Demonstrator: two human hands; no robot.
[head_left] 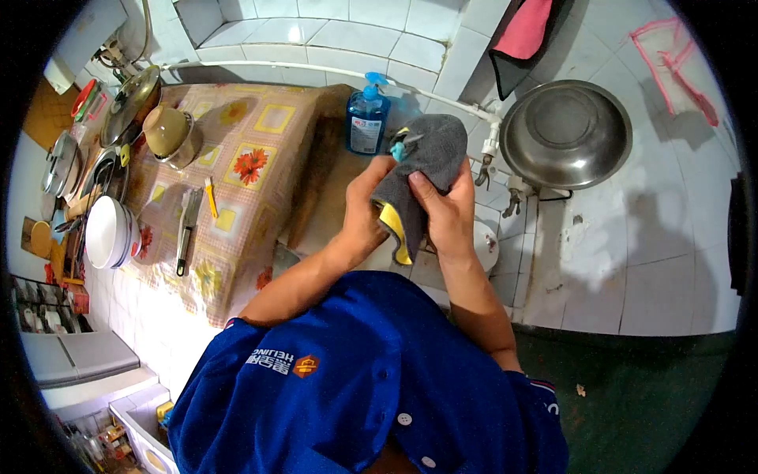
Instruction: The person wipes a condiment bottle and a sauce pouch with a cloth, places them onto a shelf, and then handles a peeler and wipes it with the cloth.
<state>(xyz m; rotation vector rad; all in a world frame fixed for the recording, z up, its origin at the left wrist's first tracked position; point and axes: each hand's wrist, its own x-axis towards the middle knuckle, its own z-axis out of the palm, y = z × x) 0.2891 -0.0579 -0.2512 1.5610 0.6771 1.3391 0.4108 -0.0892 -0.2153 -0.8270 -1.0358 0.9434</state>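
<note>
A grey cloth (437,144) with a yellow underside is bunched between my two hands, in front of my chest. My left hand (365,207) closes on its left edge. On the other side my right hand (450,212) grips it, thumb on top. A small light-blue thing (398,150) pokes out of the cloth's upper left; what it belongs to is hidden by the fabric. Just behind the cloth stands a blue pump bottle (367,122).
A table with a patterned cover (272,162) holds white bowls (106,231), a lidded pan (130,103), a cup (166,130) and a knife (188,229). Taps (483,170) project below a metal basin (565,134) on the right.
</note>
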